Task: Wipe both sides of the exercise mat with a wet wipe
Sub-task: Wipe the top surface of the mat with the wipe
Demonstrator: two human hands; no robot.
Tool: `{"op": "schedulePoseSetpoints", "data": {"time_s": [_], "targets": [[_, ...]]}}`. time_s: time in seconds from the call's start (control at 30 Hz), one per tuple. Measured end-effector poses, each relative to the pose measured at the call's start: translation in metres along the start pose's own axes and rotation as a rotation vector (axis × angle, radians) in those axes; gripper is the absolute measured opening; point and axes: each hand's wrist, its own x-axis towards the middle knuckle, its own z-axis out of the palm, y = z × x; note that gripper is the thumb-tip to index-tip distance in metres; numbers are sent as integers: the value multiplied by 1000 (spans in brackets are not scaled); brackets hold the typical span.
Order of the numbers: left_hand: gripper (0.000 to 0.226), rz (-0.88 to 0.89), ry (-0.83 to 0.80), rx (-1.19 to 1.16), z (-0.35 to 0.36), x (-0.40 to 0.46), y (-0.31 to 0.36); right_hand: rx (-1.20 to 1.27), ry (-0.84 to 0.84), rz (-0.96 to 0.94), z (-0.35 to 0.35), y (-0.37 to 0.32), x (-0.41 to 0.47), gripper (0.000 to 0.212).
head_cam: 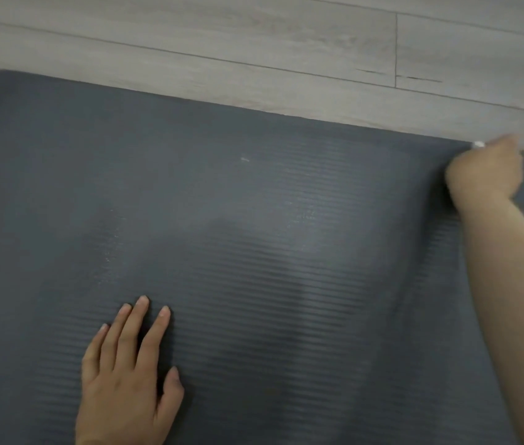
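Lying flat under both hands, dark grey ribbed foam exercise mat (254, 236) covers most of the view; pale grey wood-plank floor (254, 53) runs beyond its far edge. Left hand (129, 377) rests palm down on mat near the person, fingers straight and slightly spread, holding nothing. Right hand (487, 170) reaches out to the mat's far edge, fingers curled; small white scrap, likely the wet wipe (478, 144), shows just at its knuckles, blurred, bunched in the grip. Faint damp-looking streaks on mat between the two hands.
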Motion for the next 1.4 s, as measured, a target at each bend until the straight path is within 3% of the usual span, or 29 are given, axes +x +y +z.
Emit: {"op": "schedulePoseSetpoints", "data": {"time_s": [0.1,0.17,0.23,0.33,0.47,0.6,0.7,0.83,0.9,0.97,1.07,1.13,1.2,1.27,1.3,1.4], "targets": [[75,10,2,-1,0,0,-1,66,12,-207,-11,-134,-121,38],[75,12,5,-11,0,0,-1,77,-153,-417,9,-188,-158,32],[75,21,0,-13,0,1,-1,143,-294,-730,23,-234,-206,25],[75,23,-7,-25,-1,2,-1,166,-394,-961,22,-253,-232,23],[75,19,-13,-42,-2,2,0,128,-257,-848,11,-195,-172,23],[75,22,-50,-27,-1,0,-2,131,-38,-453,-19,-82,-102,25],[75,21,-75,-24,-2,1,-3,92,97,-257,-43,-15,-78,28],[74,25,-98,-23,-4,1,-3,207,75,-188,-49,-29,-88,34],[74,28,-101,-25,-5,2,-2,305,-7,-349,-43,-64,-118,29],[74,34,-101,-19,-5,3,-2,313,-176,-704,-31,-95,-176,20],[74,41,-114,-6,-3,2,-4,269,-623,-1320,-33,-109,-287,15],[74,39,-126,-10,-2,1,-6,202,-956,-1589,-48,-95,-351,14],[75,43,-122,-23,-1,0,-7,117,-1175,-1809,-57,-76,-384,13],[75,50,-129,-22,-1,1,-7,98,-1163,-1955,-50,-80,-376,18],[74,49,-138,-18,-2,1,-7,136,-1077,-1950,-41,-92,-359,22],[73,46,-157,-12,-3,1,-7,223,-597,-1633,-7,-157,-270,20]]}}
